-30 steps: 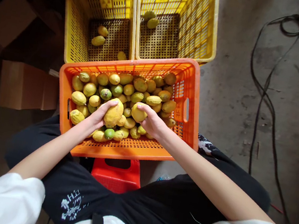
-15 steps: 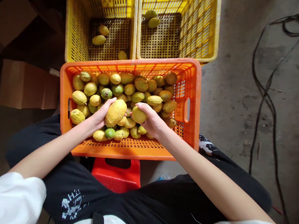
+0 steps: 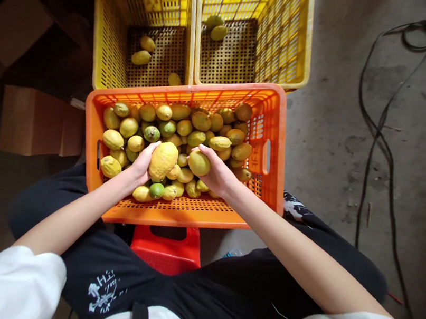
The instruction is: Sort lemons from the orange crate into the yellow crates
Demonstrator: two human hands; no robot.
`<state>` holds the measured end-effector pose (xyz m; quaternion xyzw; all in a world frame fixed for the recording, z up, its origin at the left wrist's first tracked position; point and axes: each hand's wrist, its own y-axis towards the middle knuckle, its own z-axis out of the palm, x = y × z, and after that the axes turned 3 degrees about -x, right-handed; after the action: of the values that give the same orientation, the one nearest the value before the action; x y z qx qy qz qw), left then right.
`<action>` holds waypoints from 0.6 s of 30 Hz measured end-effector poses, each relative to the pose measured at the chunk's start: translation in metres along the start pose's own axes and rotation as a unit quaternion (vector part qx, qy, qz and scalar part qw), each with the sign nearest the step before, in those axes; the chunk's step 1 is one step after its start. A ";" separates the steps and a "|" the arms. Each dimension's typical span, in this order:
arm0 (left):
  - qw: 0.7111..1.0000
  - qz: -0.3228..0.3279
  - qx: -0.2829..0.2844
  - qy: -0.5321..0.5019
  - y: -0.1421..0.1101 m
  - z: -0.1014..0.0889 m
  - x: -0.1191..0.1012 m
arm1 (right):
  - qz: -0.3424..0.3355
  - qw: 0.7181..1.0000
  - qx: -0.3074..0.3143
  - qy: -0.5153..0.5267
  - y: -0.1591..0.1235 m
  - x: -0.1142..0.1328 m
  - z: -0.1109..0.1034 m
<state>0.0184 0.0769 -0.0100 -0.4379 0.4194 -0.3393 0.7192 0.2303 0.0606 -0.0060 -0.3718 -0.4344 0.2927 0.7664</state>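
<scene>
My left hand (image 3: pixel 142 164) is closed around a large, bumpy yellow lemon (image 3: pixel 163 161). A smaller, smoother yellow-green lemon (image 3: pixel 199 163) sits in the grip of my right hand (image 3: pixel 217 173), its thumb along the top. Both hands hover side by side over an orange plastic crate (image 3: pixel 183 222), with the two lemons a short gap apart. Beneath them lie many yellow and greenish lemons, among them a small green one (image 3: pixel 156 190) near the front wall. The undersides of both held lemons, and most of my fingers, are hidden.
Beyond the orange crate stand two yellow crates, the left one (image 3: pixel 110 43) and the right one (image 3: pixel 285 37), each with a few lemons inside. A red stool (image 3: pixel 166 256) is between my legs. Cardboard boxes (image 3: pixel 34 122) are at left; a black cable (image 3: pixel 380 126) lies on the floor at right.
The large lemon in my left hand has turned slightly and shifted a little left. The lemon in my right hand has rolled a bit, showing more of its side.
</scene>
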 end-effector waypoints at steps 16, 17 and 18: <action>0.992 0.089 0.026 0.087 -0.012 0.002 0.006 | 0.065 0.998 -0.004 0.026 0.003 -0.001 -0.002; 0.991 0.095 0.028 0.093 -0.012 0.002 0.007 | 0.050 0.998 -0.006 0.027 0.003 -0.002 -0.002; 0.990 0.098 0.029 0.097 -0.012 0.003 0.007 | 0.036 0.999 -0.010 0.027 0.002 -0.002 -0.002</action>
<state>0.0223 0.0668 -0.0007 -0.3386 0.5187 -0.3198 0.7170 0.2304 0.0595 -0.0098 -0.4029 -0.4029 0.3054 0.7629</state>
